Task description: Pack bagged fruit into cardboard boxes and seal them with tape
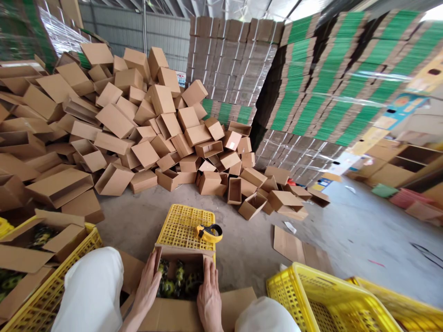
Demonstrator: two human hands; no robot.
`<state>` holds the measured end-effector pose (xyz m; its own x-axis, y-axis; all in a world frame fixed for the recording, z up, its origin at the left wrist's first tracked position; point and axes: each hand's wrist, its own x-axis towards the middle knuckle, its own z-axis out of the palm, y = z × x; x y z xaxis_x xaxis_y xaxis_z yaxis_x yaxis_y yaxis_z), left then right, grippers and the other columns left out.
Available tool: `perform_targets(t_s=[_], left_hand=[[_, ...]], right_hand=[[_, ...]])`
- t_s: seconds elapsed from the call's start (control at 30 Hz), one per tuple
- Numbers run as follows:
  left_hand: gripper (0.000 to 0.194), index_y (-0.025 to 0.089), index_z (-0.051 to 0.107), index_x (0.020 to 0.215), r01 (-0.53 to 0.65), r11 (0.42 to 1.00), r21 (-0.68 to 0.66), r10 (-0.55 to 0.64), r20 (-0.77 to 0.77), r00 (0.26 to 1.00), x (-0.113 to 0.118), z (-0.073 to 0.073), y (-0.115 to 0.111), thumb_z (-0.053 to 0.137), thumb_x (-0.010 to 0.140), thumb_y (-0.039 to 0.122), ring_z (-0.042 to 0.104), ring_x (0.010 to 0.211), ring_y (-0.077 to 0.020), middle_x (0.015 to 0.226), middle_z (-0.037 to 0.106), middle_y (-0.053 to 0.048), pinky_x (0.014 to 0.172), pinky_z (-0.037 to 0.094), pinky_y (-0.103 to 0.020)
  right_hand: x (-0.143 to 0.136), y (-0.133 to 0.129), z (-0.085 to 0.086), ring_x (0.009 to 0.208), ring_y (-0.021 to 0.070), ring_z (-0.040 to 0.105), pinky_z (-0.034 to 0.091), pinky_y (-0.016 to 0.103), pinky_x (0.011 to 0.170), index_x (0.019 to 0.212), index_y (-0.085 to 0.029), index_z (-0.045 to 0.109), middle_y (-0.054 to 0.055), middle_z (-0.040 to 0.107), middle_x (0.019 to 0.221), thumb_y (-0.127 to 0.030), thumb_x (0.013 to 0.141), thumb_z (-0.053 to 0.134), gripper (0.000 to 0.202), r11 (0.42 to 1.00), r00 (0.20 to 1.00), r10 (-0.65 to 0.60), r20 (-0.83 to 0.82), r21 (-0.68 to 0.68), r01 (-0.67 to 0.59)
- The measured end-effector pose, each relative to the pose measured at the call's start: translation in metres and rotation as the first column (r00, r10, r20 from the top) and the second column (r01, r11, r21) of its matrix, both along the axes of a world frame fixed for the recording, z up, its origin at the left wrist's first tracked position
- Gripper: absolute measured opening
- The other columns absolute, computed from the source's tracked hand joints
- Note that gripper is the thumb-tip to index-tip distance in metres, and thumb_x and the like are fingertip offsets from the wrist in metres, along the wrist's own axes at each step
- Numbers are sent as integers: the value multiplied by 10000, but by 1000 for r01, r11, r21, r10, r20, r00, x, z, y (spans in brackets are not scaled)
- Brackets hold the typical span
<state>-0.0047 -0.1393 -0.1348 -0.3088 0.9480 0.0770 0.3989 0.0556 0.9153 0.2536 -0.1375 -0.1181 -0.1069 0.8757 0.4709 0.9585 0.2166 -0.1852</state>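
Your left hand (pixel 148 279) is on the left side of an open cardboard box (pixel 173 313), its fingers extended and close together along the wall. Your right hand (pixel 210 295) is at the opposite side, fingers straight and side by side over the right edge. Both hands touch the box; whether either set of fingers pinches the cardboard cannot be told from this view.

The box stands upright between your white-clad knees (pixel 93 286), its mouth facing up. Inside are rounded green-and-black items (pixel 168 287), some with a glossy surface; their exact kind cannot be made out.

Just beyond the box's far edge is a yellow lattice crate (pixel 178 221), bearing a yellow-and-black tape dispenser (pixel 210 233) near its right edge. To your left, a second yellow crate (pixel 79 260) holds an open carton (pixel 69 240) with similar dark and green contents. To your right is an open-topped yellow basket (pixel 294 295), with another (pixel 398 304) beside it.

Flattened cardboard (pixel 290 244) lies on the floor ahead. Farther off, a large heap of cartons (pixel 117 120) stands before strapped cardboard stacks (pixel 231 60) and green-striped bundles (pixel 321 87).
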Motion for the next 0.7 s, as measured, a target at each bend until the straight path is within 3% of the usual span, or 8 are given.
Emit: perform_targets(t_s=[0.23,0.3,0.37,0.43,0.5,0.6,0.7], left_hand=[[699,142,249,1709,30,999,-37,-31,-31,999,3,13,-2,310,1042,341,313,1636,-236,1767,332,-125,1361,231,-402],[711,153,248,1714,26,998,-50,-28,-20,999,2,19,-2,308,1028,329,321,1633,-227,1766,343,-102,1361,234,-391],[725,170,252,1717,32,998,-49,-30,32,999,-2,27,-1,314,1016,345,329,1629,-218,1762,358,-69,1352,254,-365],[737,151,271,1709,37,998,-55,-31,121,992,-10,35,1,307,1008,376,336,1626,-224,1752,379,-66,1339,281,-347],[753,120,290,1698,40,995,-94,-19,209,978,-18,42,3,308,995,388,353,1619,-240,1735,408,-85,1332,301,-361],[768,130,304,1694,69,984,-165,-22,274,962,-26,51,6,351,961,356,360,1616,-252,1725,423,-74,1332,312,-398],[750,190,359,1677,99,972,-212,-38,277,960,-26,57,8,407,937,306,347,1622,-255,1719,434,-33,1336,303,-430]], right_hand=[[-1,-4,2,1629,259,296,379,471,1314,1700,-342,-138,-40,275,1775,46,836,339,1059,995,998,17,-66,-95,-23],[0,-1,10,1616,257,330,385,472,1308,1718,-345,-56,-23,345,1752,24,850,336,1022,992,989,22,-148,-118,-40],[6,3,24,1559,257,447,450,443,1260,1734,-301,163,21,472,1688,-60,910,349,878,985,944,2,-329,-161,-58],[17,7,41,1433,276,602,541,405,1162,1642,-219,459,82,628,1555,-254,989,396,658,969,818,-93,-568,-239,-56],[29,8,59,1282,311,704,603,390,1048,1453,-159,669,127,749,1378,-511,973,505,618,943,624,-251,-740,-331,-14],[41,3,79,1095,337,745,633,382,877,1224,-132,779,138,820,1137,-740,820,665,739,906,376,-408,-832,-420,54],[39,-3,95,942,313,737,608,346,749,1069,-127,803,113,816,959,-802,728,740,759,894,270,-440,-857,-447,37]])
